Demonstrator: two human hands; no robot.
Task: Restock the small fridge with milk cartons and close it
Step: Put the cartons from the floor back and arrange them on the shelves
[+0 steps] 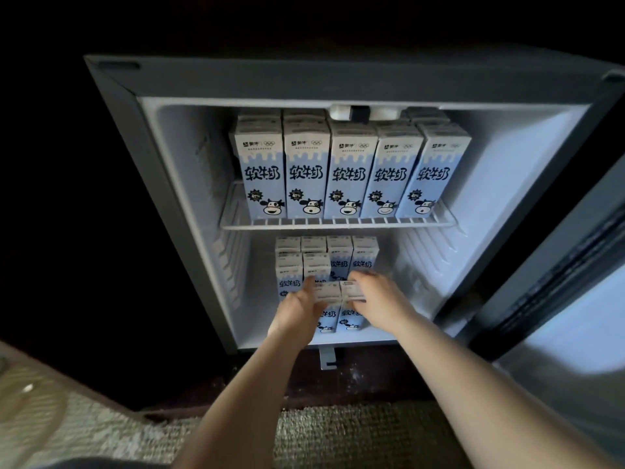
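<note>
Down at the front edge of the fridge (pixel 135 164) floor, the left hand (pixel 297 308) grips the outer side of the left carton (pixel 327 319), thumb up along it, the other fingers hidden behind. Hard against it stands the right carton (pixel 350 319), which the right hand (pixel 380 296) holds with fingers curled over its top. Both stand upright, touching each other, just ahead of the packed rows (pixel 289 282) that fill the back left corner of the floor.

The restocking looks well along, and the step in hand seems to be seating this pair. Done well, the two would be pressed together and slid straight back until they meet the row behind, their tops passing under the wire shelf (pixel 338 224). Pushing from the tops alone could tip them, so pressure lower down is safer. The right side of the floor is bare, with room for more.

A woven rug (pixel 338 434) lies before the fridge. The wire shelf carries the top-shelf cartons (pixel 345 170), five along its front edge and more behind. The door (pixel 575 333) stands swung open at the right. Only the person's forearms reach through the opening, and they must come out before it can close.
</note>
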